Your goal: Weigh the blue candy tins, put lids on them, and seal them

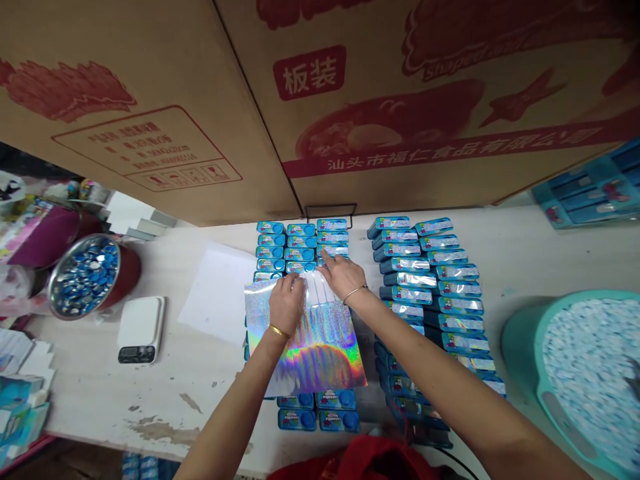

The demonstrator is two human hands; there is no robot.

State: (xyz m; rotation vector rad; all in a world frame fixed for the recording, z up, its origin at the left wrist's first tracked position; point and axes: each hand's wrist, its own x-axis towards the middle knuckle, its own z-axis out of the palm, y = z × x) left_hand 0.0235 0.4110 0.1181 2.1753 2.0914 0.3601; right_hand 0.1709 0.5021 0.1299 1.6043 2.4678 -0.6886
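Observation:
A shiny holographic sticker sheet [320, 353] lies across rows of small blue boxes [301, 230]. Bare white strips show near its top edge. My left hand [287, 305] is closed on that top edge, thumb toward the right. Just right of it, my right hand [345, 273] reaches to a box in the third column. Its index finger is stretched out and its thumb is apart from it, with the fingertips at the box's shiny end label [336, 251]. Any loose sticker under these fingertips is hidden. The boxes farther back in this column also carry shiny labels.
More blue boxes [409, 265] stand in two columns on the right. Large cartons [390, 133] rise behind. A turquoise tub [520, 340] of pale pieces stands far right. At left are a white scale [141, 327], a bowl [120, 267] of blue-wrapped pieces and white paper [215, 293].

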